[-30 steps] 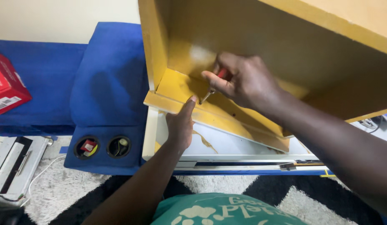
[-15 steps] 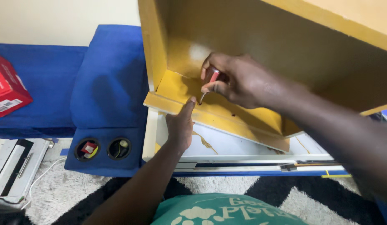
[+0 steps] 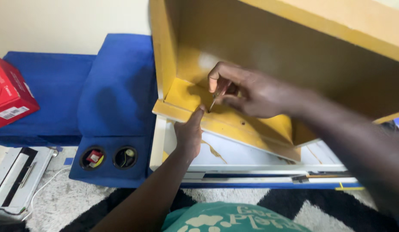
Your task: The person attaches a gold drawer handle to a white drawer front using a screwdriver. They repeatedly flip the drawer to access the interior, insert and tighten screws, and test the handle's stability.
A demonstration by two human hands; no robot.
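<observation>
Since the earlier frame, right hand [image 3: 251, 92] has shifted left inside the open yellow wooden cabinet box [image 3: 290, 47], fingers pinched around a thin metal-shafted screwdriver [image 3: 216, 99]. Screwdriver tip points down at the yellow bottom panel [image 3: 234, 122]. Left hand [image 3: 189, 134] grips that panel's front edge, fingertip beside the tip. Cabinet box rests tilted on a white board [image 3: 251, 152]. Two round cup holders [image 3: 110, 157] in the blue upholstered seat [image 3: 115, 99] contain small objects.
</observation>
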